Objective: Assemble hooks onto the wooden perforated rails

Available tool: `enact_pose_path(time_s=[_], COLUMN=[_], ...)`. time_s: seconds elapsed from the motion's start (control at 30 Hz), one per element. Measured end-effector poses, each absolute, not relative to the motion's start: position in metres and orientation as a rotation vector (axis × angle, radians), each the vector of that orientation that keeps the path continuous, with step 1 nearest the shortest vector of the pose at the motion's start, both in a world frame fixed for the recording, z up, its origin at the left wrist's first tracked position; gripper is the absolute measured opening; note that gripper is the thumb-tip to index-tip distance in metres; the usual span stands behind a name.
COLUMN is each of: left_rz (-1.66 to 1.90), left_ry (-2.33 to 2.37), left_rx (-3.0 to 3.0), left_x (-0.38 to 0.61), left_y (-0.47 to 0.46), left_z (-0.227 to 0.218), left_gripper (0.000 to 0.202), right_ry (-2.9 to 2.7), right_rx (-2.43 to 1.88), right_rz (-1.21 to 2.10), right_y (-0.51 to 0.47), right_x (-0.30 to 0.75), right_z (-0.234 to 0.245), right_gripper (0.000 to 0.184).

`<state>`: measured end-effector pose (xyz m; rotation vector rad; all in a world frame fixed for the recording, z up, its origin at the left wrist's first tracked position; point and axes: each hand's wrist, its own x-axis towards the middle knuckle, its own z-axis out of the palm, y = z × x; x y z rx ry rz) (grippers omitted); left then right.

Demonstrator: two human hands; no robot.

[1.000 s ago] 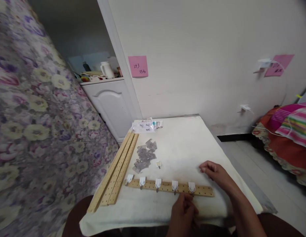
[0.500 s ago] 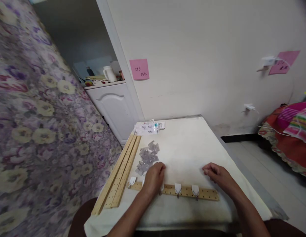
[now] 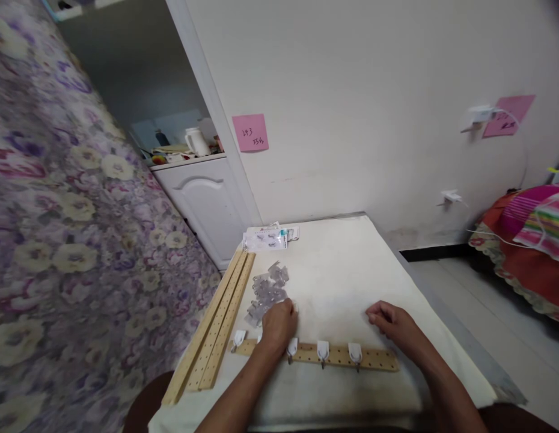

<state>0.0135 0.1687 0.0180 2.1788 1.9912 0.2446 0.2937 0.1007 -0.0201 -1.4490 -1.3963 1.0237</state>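
Observation:
A perforated wooden strip (image 3: 372,359) lies crosswise near the front of the table. White hooks sit along it, among them one at its left end (image 3: 238,339), a middle hook (image 3: 323,350) and another (image 3: 354,353) farther right. My left hand (image 3: 278,328) is closed above the strip and hides part of it, including most of one hook. A small pale bit shows at its fingertips, too unclear to name. Just beyond that hand lies a pile of greyish clear hooks (image 3: 268,290). My right hand (image 3: 394,325) hovers past the strip's right end, fingers pinched together; their contents are hidden.
More perforated wooden strips (image 3: 220,322) lie side by side along the table's left edge. Hook packages (image 3: 264,239) rest at the far left corner of the cloth-covered table (image 3: 338,258). A floral curtain (image 3: 103,240) hangs on the left, and a wall stands behind.
My left hand has shifted slightly, uncovering more of the hook beside it. My right hand stays nearly in place, still pinched. The whole view has tilted a little.

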Motion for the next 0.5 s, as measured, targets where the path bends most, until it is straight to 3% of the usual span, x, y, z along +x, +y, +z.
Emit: enact_pose_path(time_s=[0.37, 0.5], left_rz=[0.618, 0.617], left_ry=[1.568, 1.292], left_rx=[1.835, 1.565], left_x=[0.023, 0.043], left_y=[0.152, 0.133], left_z=[0.035, 0.043], left_gripper=[0.012, 0.022], right_ry=[-1.362, -1.344], right_rx=[-1.401, -1.273], right_rz=[1.013, 1.120], right_y=[0.101, 0.097], right_x=[0.285, 0.273], right_z=[-0.014, 0.002], right_gripper=[0.017, 0.028])
